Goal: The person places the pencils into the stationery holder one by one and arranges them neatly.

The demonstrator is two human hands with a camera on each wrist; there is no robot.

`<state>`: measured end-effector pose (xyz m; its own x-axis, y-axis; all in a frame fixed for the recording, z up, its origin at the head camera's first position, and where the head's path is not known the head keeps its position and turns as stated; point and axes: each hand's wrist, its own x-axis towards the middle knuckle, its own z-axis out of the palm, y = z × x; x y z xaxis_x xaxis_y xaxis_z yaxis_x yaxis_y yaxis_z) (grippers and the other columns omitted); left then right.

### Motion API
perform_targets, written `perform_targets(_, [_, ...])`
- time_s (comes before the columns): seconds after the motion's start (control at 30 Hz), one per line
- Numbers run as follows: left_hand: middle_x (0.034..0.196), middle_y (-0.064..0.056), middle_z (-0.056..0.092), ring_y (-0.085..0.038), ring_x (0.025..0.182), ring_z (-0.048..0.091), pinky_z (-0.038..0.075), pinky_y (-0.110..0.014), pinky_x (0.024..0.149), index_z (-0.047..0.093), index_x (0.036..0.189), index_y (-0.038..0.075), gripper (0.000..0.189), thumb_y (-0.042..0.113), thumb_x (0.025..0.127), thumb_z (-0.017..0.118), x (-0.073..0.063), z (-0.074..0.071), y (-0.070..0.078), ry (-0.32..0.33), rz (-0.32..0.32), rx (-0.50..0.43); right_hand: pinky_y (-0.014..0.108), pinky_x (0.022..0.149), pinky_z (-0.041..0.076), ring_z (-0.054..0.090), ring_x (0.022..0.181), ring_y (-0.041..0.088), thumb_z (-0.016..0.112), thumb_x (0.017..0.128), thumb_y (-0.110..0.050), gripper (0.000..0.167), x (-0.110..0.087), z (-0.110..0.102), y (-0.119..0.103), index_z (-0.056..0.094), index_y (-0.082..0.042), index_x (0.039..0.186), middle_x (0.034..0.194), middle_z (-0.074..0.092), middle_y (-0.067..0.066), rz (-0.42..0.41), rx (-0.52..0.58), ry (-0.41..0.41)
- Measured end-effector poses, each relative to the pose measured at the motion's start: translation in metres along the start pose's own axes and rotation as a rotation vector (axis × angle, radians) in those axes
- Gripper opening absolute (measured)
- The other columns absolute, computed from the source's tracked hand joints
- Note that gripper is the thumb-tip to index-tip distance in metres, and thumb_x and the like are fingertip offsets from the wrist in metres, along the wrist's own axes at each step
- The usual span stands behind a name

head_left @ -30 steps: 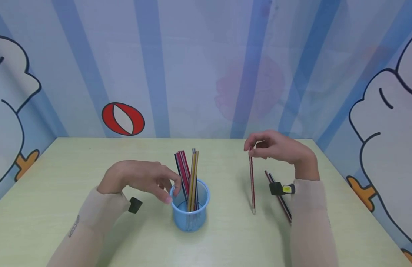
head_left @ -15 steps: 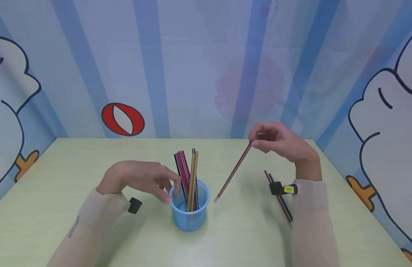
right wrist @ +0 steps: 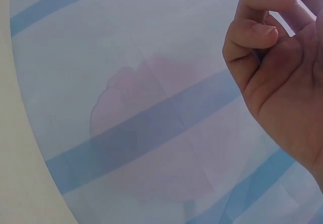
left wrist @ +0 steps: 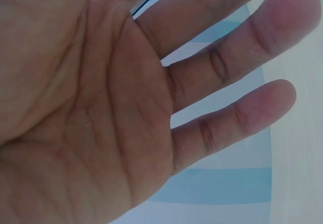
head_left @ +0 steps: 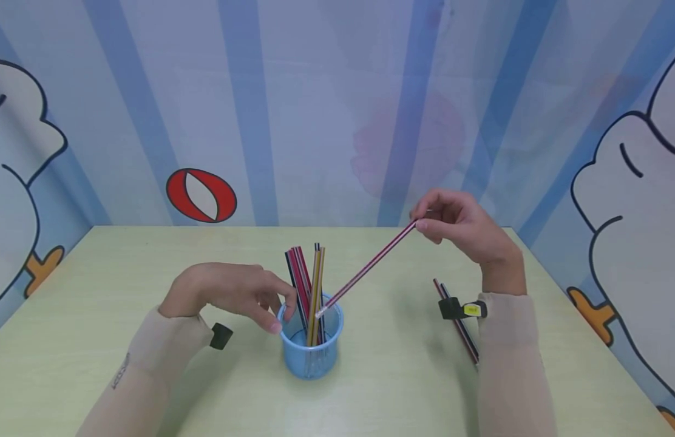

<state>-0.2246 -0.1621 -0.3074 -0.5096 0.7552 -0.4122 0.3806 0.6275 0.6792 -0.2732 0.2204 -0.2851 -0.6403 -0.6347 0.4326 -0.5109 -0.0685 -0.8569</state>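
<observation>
A light blue cup (head_left: pixel 310 363) stands on the table holding several striped pencils (head_left: pixel 300 273), dark, pink-red and yellow. My left hand (head_left: pixel 236 291) pinches its left rim, index finger inside and thumb outside. In the left wrist view the palm (left wrist: pixel 91 108) and outer fingers show, but the pinch is hidden. Raised at the right, my right hand (head_left: pixel 457 224) pinches one end of a red-and-white striped pencil (head_left: pixel 370 264). The pencil slants down to the left, its pale lower tip overlapping the cup's opening. The right wrist view shows curled fingers (right wrist: pixel 257 32), the pencil hidden there.
More dark and red striped pencils (head_left: pixel 462 331) lie on the table (head_left: pixel 386 388) at the right, partly hidden by the right wrist's camera (head_left: pixel 452 308) and sleeve. A blue striped backdrop (head_left: pixel 326 109) rises behind the table's far edge.
My right hand has risen slightly and swung the pencil from nearly upright to a slant, its lower tip moving left to the cup. The left hand and cup have stayed put.
</observation>
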Motion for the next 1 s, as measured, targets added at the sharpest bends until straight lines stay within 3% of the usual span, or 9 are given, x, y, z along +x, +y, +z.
perform_targets(0.13, [0.113,0.000,0.070,-0.016,0.098,0.067,0.048,-0.039,0.087,0.065,0.101,0.013,0.016,0.024,0.092,0.074,0.000,0.000,0.000,0.004,-0.006,0.003,0.032,0.058,0.040,0.044,0.064,0.021,0.055,0.095,0.010,0.016,0.003,0.002,0.001,0.064,-0.002,0.100,0.091,0.059,0.010,-0.009,0.002,-0.008])
perform_targets(0.43, [0.109,-0.001,0.071,-0.018,0.096,0.067,0.048,-0.040,0.085,0.065,0.100,0.014,0.015,0.023,0.092,0.074,0.001,0.001,0.000,0.007,0.002,-0.003,0.033,0.057,0.038,0.042,0.062,0.021,0.058,0.095,0.008,0.014,0.012,0.008,0.010,0.066,-0.002,0.102,0.089,0.058,0.009,-0.003,-0.004,-0.113])
perform_targets(0.67, [0.108,-0.001,0.070,-0.016,0.095,0.068,0.048,-0.040,0.085,0.065,0.100,0.013,0.016,0.023,0.092,0.074,0.001,0.001,-0.001,0.006,0.008,-0.012,0.033,0.057,0.039,0.041,0.059,0.020,0.061,0.096,0.002,0.015,0.019,0.017,0.013,0.070,-0.003,0.107,0.072,0.050,0.006,0.045,-0.075,-0.148])
perform_targets(1.0, [0.106,0.000,0.071,-0.018,0.095,0.067,0.047,-0.039,0.084,0.064,0.100,0.013,0.016,0.024,0.093,0.073,0.001,0.001,-0.002,0.003,0.020,-0.004,0.033,0.058,0.041,0.044,0.062,0.023,0.061,0.098,-0.003,0.016,0.031,0.037,0.018,0.071,-0.003,0.110,0.077,0.056,0.009,0.102,-0.121,-0.230])
